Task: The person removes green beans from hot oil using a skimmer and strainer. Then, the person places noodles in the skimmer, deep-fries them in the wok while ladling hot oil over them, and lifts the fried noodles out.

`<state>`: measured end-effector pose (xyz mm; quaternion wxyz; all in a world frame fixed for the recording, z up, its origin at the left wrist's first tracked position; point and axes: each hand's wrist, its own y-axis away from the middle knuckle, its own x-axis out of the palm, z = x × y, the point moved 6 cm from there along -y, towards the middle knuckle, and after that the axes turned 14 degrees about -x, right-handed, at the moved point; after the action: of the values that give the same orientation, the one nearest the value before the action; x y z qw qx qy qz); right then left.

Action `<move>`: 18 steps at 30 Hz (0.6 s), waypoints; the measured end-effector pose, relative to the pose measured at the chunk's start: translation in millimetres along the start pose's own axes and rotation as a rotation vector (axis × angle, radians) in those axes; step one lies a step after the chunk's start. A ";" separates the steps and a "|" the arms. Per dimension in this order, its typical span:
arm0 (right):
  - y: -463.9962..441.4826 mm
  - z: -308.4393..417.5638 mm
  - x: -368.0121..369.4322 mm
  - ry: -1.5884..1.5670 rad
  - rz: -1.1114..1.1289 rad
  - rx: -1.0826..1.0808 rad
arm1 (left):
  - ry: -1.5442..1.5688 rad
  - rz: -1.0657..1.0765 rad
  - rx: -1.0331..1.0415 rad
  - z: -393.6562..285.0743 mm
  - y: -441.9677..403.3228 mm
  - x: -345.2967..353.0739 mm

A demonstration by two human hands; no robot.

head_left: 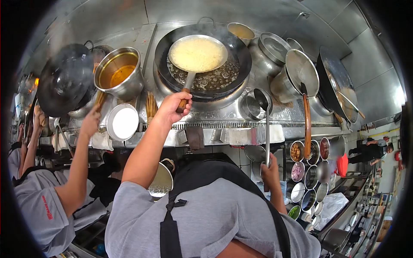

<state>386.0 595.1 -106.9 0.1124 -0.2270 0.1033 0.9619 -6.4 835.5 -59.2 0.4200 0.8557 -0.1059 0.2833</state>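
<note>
My left hand (175, 106) is closed around the wooden grip of a round strainer (190, 77). A pale yellow, crumbly-looking mass (198, 53) fills the strainer. It is held over a large black wok (161, 49), where dark oil (215, 79) bubbles. Lower right, my right hand (270, 172) grips the long metal handle of a ladle (267, 129). The ladle's bowl is up by a small metal pot (249, 109) on the stove ledge; whether they touch, I cannot tell.
A pot of amber liquid (118, 73) and a white-filled bowl (124, 122) stand left. A co-worker's hand (90, 122) holds a wooden-looking handle near another wok (64, 81). Another strainer (302, 69) rests right, above several ingredient bowls (297, 171). Bamboo sticks (151, 105) stand near my left forearm.
</note>
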 end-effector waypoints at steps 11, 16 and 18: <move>-50.3 83.1 -10.9 -0.028 -0.057 -0.226 | -0.008 -0.026 0.023 1.5 4.1 -1.9; -109.1 171.7 33.4 -0.172 0.007 -0.432 | -0.009 -0.030 0.023 2.2 5.7 -0.1; -132.2 201.6 48.4 -0.253 0.139 -0.417 | -0.011 -0.032 0.020 2.1 5.1 -0.1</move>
<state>295.3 779.7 27.9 0.0086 -0.1152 -0.0967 0.9886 -7.9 830.7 -56.9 0.4153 0.8629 -0.0918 0.2729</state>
